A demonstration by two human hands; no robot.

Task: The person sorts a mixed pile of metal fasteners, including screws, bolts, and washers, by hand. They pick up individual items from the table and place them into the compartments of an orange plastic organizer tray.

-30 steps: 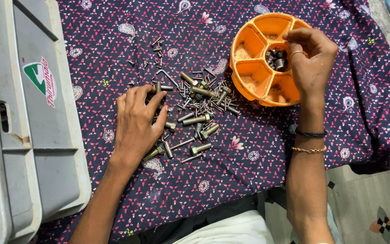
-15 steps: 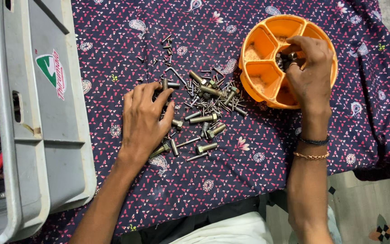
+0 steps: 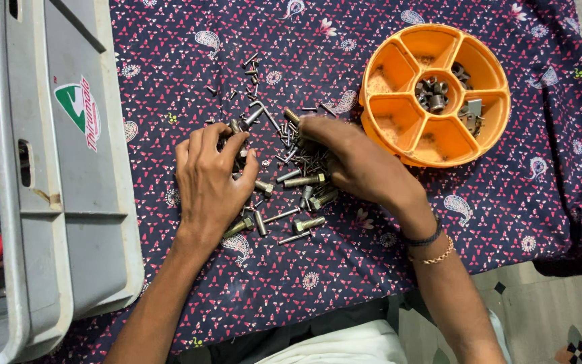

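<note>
Both hands on the bolts (image 3: 289, 180) at frame centre; left hand (image 3: 211, 178) curled, fingers pinching a bolt; right hand (image 3: 353, 158) closed, raking; grasp hidden; tray (image 3: 399, 145) upper right, within reach.

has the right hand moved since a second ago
Yes. The right hand was over the orange tray a second ago; now it is off the tray, on the pile of bolts beside the left hand.

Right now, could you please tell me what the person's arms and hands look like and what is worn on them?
Both forearms are bare, with no sleeves or gloves. The left hand and its wrist carry nothing. The right hand has two bands at the wrist: a dark band and, just behind it, a thin gold-coloured chain bracelet.
</note>
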